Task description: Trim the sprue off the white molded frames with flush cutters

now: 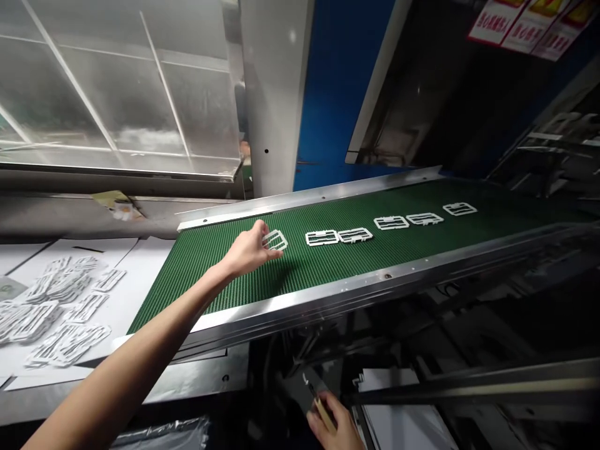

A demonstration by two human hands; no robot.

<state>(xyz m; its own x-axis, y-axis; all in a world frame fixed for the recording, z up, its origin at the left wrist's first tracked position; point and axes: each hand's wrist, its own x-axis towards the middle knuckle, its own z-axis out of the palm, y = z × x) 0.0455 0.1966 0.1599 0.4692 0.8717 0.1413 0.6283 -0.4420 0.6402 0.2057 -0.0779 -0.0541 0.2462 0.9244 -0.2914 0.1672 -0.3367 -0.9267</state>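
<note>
My left hand (247,251) reaches over the green conveyor belt (210,256), with thumb and fingers closed round the edges of a white plastic frame (277,240) with slots. To the right of it, several similar slotted frames (322,237) lie flat in a line along the belt. Low in the view, in front of the conveyor, my right hand (338,425) grips a small tool with a pale wooden handle (325,415). A thin, curved metal tip sticks out of that handle; its exact kind is unclear.
Metal rails (281,303) edge the belt on both sides. Piles of white frames (63,275) rest on white sheets at the left. Behind stand a windowed machine panel (117,81) and a blue machine face (342,81). Below right, white sheets (403,425) sit beside a dark bar.
</note>
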